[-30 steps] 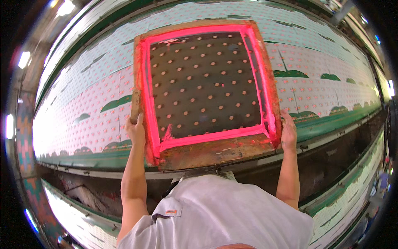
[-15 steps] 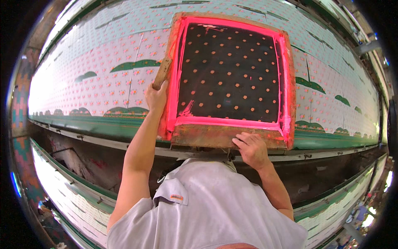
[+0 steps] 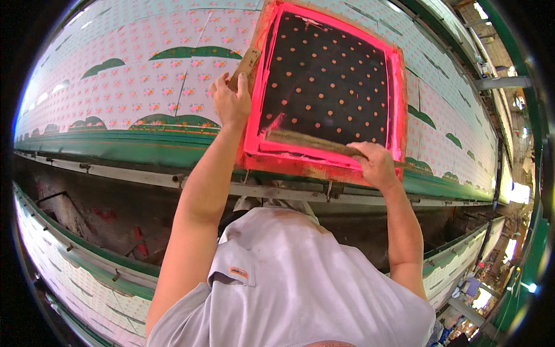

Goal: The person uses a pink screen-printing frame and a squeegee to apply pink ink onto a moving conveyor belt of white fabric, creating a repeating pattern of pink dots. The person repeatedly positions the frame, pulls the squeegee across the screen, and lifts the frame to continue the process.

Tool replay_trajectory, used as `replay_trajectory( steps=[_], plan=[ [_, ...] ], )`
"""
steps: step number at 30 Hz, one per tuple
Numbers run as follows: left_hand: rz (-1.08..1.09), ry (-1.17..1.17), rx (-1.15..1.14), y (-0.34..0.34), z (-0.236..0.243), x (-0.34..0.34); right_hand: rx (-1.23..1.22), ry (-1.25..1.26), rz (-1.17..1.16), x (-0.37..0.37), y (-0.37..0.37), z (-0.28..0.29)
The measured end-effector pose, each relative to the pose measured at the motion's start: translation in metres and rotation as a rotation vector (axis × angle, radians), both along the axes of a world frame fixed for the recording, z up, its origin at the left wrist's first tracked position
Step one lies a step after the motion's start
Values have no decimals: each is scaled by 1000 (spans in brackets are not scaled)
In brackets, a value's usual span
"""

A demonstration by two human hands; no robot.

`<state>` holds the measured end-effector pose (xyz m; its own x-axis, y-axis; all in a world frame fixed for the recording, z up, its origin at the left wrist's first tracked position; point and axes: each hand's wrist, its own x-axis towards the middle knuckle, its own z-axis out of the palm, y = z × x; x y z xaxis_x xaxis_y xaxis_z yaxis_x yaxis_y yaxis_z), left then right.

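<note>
One green-edged table [image 3: 115, 149] is carrying one pink-rimmed screen [image 3: 332, 81] over flower-printed sheeting [image 3: 191, 104]. Two hands are working: the left hand [image 3: 232, 104] is pinching one wooden handle [image 3: 246, 66] at the screen's left side; the right hand [image 3: 378, 165] is gripping one wooden bar [image 3: 306, 140] across the screen's lower end.

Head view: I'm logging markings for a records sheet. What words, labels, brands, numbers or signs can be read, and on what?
None can be read.
Small orange label on the pale shirt: too small to read.
Pink-edged frame: no lettering I can make out.
</note>
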<state>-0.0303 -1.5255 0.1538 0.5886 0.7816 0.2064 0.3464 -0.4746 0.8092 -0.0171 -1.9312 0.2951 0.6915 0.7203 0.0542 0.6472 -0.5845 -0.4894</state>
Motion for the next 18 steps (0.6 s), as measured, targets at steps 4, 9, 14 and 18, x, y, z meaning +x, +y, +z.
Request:
replay_trajectory(
  steps=[4,9,14,18],
  plan=[
    [-19,-60,-13,-2,0,-2,-76,-40,-18,13,9,-1],
    [-13,-54,-33,-4,6,-3,-137,111,-77,49,8,-22],
    [17,-65,-60,-4,1,0,-191,313,-89,72,-2,-39],
    [39,-44,-51,-3,-2,4,-117,522,-55,77,2,-49]
  ],
)
